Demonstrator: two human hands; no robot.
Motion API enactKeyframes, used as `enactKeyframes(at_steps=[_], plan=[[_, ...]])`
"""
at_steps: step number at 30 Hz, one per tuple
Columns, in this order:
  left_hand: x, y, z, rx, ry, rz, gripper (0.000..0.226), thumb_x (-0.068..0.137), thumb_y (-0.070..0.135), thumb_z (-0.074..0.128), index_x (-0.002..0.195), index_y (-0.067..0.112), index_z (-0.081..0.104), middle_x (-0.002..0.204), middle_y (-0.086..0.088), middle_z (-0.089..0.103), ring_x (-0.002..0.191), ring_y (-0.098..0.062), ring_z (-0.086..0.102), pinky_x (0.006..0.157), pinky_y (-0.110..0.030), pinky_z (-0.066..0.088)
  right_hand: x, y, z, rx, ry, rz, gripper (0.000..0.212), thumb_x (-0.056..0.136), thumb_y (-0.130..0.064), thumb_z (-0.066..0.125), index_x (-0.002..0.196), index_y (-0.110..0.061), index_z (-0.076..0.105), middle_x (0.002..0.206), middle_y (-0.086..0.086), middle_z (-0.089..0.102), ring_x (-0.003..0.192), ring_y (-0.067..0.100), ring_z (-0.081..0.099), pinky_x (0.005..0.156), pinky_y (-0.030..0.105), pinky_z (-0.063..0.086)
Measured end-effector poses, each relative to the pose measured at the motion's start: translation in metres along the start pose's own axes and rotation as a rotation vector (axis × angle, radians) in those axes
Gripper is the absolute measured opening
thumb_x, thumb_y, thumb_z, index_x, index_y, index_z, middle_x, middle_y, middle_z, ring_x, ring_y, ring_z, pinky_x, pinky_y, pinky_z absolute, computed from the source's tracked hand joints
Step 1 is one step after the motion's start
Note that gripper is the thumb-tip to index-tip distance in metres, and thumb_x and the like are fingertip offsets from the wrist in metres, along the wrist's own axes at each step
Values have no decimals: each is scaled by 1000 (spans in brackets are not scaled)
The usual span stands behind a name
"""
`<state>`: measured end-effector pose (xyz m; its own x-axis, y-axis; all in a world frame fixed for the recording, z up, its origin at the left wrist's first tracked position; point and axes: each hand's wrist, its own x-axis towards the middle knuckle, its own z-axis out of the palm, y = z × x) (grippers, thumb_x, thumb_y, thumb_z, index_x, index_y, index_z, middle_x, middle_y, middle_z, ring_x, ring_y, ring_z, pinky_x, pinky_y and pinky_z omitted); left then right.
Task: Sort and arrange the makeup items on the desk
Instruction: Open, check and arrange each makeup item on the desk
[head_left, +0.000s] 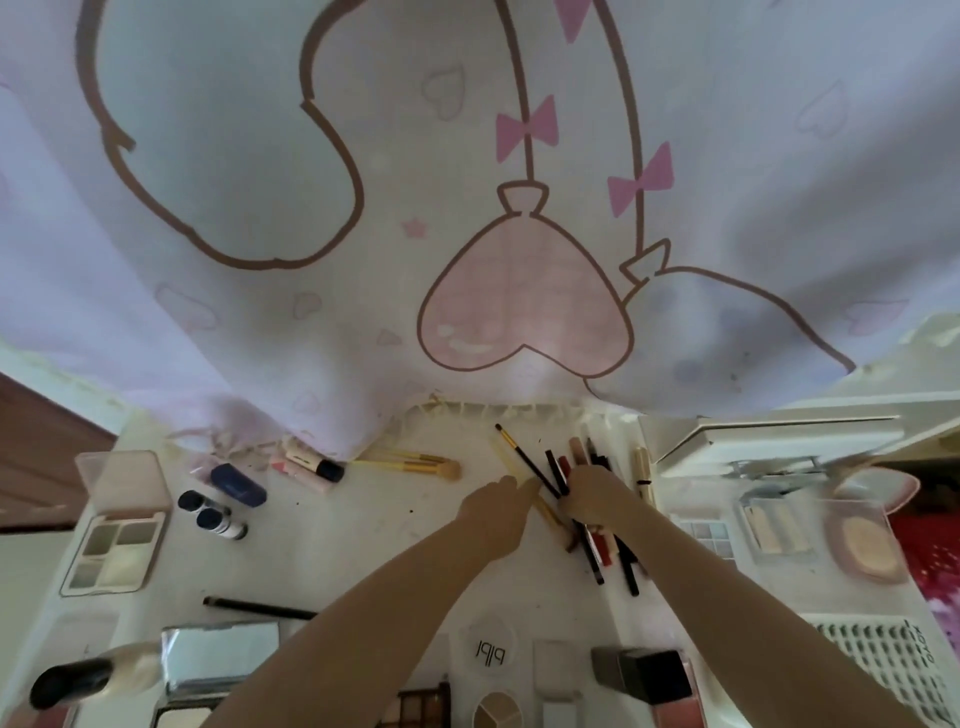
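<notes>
Right hand (592, 499) grips pencil bundle (597, 540); left hand (493, 514) just beside.

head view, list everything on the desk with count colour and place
pencils and brushes: a bunch, black, red, tan, centre right under the right hand
yellow brushes: two, centre back
open palette: one, pale, far left
dark-capped tubes: two, left
blue case: one, left back
black brush: one, front left
round pink compact: one, far right
lash tray: one, white, front right
curtain: one, white-pink, behind
left hand: touching a brush
right hand: gripping the bunch
</notes>
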<state>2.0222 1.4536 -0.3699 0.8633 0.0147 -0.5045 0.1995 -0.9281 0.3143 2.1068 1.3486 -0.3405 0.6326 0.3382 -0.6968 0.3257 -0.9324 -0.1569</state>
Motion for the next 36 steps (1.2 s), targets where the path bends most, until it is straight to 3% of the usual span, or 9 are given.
enactKeyframes(at_steps=[1,3,5,9,12,14,24,30,36], plan=[[5,3,2,2,1,-3,52,97,15,34,146,19,16,130,-16,41,112,-33,49,88,-41,43,1,1,2,8,8,5,25,93,-15,41,73,-7,52,106,14,59,83,12,47,75,21,40],[14,6,6,9,7,-16,52,98,17,32,147,21,15,130,-16,41,112,-33,49,87,-40,43,3,2,5,0,12,13,28,93,-16,41,66,-11,46,69,0,44,68,10,48,68,19,42],[19,6,7,31,10,-21,50,98,17,31,146,22,18,128,-16,42,112,-32,49,86,-40,44,5,2,6,-24,9,18,32,92,-15,41,60,-14,38,63,-2,38,79,16,58,72,24,45],[14,-8,9,41,1,4,42,96,11,31,137,18,33,125,-14,42,112,-30,47,86,-40,45,8,0,4,-29,-11,59,16,89,-13,47,74,-8,52,70,1,49,100,25,61,78,30,48],[8,-19,13,58,-9,66,41,96,10,32,137,14,33,129,-13,40,117,-28,42,90,-38,43,11,-7,3,-46,4,49,23,91,-11,42,103,-3,60,107,10,62,108,27,58,87,34,48],[6,-22,15,77,-13,100,41,96,10,33,137,12,35,128,-14,40,115,-28,41,90,-38,42,13,-12,6,-72,29,57,27,91,-9,40,111,-2,58,117,13,60,110,27,57,88,34,48],[-8,-26,11,65,26,111,44,97,11,33,140,12,31,126,-15,42,112,-30,44,86,-38,41,18,-13,19,-135,105,45,28,92,-9,37,111,-3,58,114,13,62,108,26,59,90,32,47],[-20,-37,14,123,95,115,50,95,7,35,142,21,30,122,-13,41,110,-28,41,81,-35,38,11,-12,16,-168,186,-19,24,92,-13,44,109,-7,58,111,8,62,102,24,61,75,29,48],[-14,-20,8,353,62,265,33,96,9,37,127,9,49,123,-17,42,113,-31,39,72,-35,30,2,0,16,-197,304,-139,26,95,-21,41,112,-10,57,114,5,62,105,21,60,81,28,48]])
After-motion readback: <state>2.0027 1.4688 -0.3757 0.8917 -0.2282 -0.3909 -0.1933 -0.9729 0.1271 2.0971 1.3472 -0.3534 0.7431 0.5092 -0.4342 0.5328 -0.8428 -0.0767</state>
